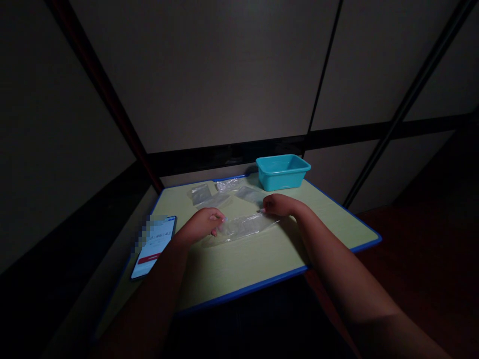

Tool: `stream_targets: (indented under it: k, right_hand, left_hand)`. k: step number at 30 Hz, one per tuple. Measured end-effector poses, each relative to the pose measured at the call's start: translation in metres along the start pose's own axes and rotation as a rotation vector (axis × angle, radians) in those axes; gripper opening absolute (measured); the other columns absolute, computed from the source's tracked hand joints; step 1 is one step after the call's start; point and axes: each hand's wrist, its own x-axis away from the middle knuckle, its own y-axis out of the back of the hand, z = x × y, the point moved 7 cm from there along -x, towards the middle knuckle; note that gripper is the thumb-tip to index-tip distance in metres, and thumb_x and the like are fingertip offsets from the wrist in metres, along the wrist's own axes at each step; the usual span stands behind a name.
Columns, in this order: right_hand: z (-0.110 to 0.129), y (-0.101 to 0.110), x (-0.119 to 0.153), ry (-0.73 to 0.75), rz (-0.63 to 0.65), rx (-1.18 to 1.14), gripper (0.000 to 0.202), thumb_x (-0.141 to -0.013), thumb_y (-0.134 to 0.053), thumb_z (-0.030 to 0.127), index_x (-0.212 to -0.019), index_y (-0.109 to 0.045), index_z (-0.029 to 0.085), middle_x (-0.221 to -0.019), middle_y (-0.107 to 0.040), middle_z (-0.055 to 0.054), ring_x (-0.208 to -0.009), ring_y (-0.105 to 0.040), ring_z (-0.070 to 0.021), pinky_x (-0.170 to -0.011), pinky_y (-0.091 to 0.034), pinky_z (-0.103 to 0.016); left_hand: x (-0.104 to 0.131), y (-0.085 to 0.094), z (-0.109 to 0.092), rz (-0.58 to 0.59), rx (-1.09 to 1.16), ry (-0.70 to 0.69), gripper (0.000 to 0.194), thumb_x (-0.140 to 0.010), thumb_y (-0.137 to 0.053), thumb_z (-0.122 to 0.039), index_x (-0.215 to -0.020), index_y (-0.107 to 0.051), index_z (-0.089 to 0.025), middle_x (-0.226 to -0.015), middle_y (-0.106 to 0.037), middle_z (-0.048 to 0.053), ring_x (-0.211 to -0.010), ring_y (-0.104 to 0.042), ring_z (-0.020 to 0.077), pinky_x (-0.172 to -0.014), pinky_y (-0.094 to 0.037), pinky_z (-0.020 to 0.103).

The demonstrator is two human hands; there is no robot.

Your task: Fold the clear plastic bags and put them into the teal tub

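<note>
A long clear plastic bag point(245, 228) stretches between my two hands, just over the table near its middle. My left hand point(207, 222) pinches the bag's left end between thumb and fingers. At the upper right edge, my right hand point(276, 205) is closed on the same bag, its fingertips partly hidden. Just beyond my hands lie more flat clear bags, one point(251, 194) near my right hand and another point(215, 201) past my left hand.
A turquoise plastic basin point(283, 173) stands at the table's back right. A folded clear plastic packet point(227, 185) and a greyish clear bag point(201, 194) lie at the back. On the left rests a lit phone point(155, 249). The table point(239, 276) has a blue rim; panelled doors rise behind it.
</note>
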Motion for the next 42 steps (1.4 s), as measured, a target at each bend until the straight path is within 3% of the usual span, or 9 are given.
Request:
stream_targets:
  k: [7, 11, 15, 26, 33, 37, 42]
  right_hand:
    - [-0.002, -0.003, -0.003, 0.03, -0.023, -0.038, 0.02, -0.078, -0.056, 0.028, -0.088, -0.066, 0.014, -0.079, -0.067, -0.005, -0.065, -0.053, -0.0121, -0.054, -0.034, -0.019]
    - [-0.005, -0.005, -0.005, 0.03, -0.012, -0.029, 0.02, -0.078, -0.055, 0.027, -0.087, -0.066, 0.014, -0.077, -0.067, -0.005, -0.063, -0.053, -0.012, -0.054, -0.033, -0.019]
    - [-0.005, -0.004, -0.005, 0.063, -0.03, -0.039, 0.023, -0.08, -0.053, 0.032, -0.087, -0.066, 0.015, -0.079, -0.067, -0.006, -0.065, -0.054, -0.0128, -0.055, -0.034, -0.019]
    - [-0.001, 0.0, -0.006, 0.08, -0.102, -0.094, 0.021, -0.082, -0.053, 0.03, -0.082, -0.064, 0.013, -0.077, -0.066, -0.006, -0.062, -0.052, -0.011, -0.054, -0.033, -0.019]
    - [0.005, 0.002, -0.002, 0.07, -0.068, -0.117, 0.02, -0.078, -0.057, 0.028, -0.082, -0.065, 0.011, -0.075, -0.066, -0.006, -0.062, -0.051, -0.0112, -0.054, -0.032, -0.019]
    - [0.005, 0.004, 0.001, 0.042, -0.055, -0.048, 0.022, -0.077, -0.057, 0.03, -0.08, -0.066, 0.011, -0.074, -0.065, -0.006, -0.062, -0.05, -0.0118, -0.053, -0.032, -0.02]
    - [0.005, 0.0, -0.001, 0.087, -0.034, -0.128, 0.017, -0.074, -0.057, 0.025, -0.078, -0.066, 0.011, -0.069, -0.064, -0.004, -0.062, -0.05, -0.0114, -0.055, -0.034, -0.02]
  left_hand:
    - [-0.005, 0.0, 0.003, -0.087, -0.052, -0.06, 0.018, -0.068, -0.056, -0.027, -0.08, -0.058, -0.014, -0.063, -0.057, -0.001, -0.054, -0.055, 0.0127, -0.053, -0.044, 0.024]
    - [0.0, 0.001, 0.0, -0.068, -0.079, -0.06, 0.024, -0.062, -0.058, -0.022, -0.085, -0.057, -0.015, -0.063, -0.056, -0.003, -0.056, -0.056, 0.0131, -0.054, -0.042, 0.023]
    - [0.005, 0.008, -0.003, -0.067, -0.073, -0.05, 0.026, -0.062, -0.06, -0.027, -0.086, -0.057, -0.015, -0.063, -0.056, -0.003, -0.059, -0.057, 0.0144, -0.056, -0.042, 0.024]
    - [0.006, 0.005, 0.003, 0.017, -0.072, 0.085, 0.013, -0.064, -0.055, -0.023, -0.075, -0.054, -0.016, -0.057, -0.056, -0.004, -0.052, -0.056, 0.0129, -0.053, -0.042, 0.023]
    - [0.005, 0.012, 0.005, -0.071, -0.248, 0.024, 0.018, -0.06, -0.059, -0.022, -0.077, -0.057, -0.016, -0.057, -0.06, -0.002, -0.058, -0.058, 0.0166, -0.054, -0.039, 0.024]
    - [0.004, 0.013, 0.006, -0.077, -0.359, 0.022, 0.005, -0.062, -0.057, -0.022, -0.064, -0.058, -0.017, -0.056, -0.059, 0.0, -0.061, -0.057, 0.0167, -0.055, -0.036, 0.024]
    - [0.008, 0.018, -0.007, -0.158, -0.436, -0.043, 0.011, -0.066, -0.053, -0.024, -0.062, -0.059, -0.016, -0.063, -0.061, 0.003, -0.065, -0.055, 0.0172, -0.057, -0.033, 0.025]
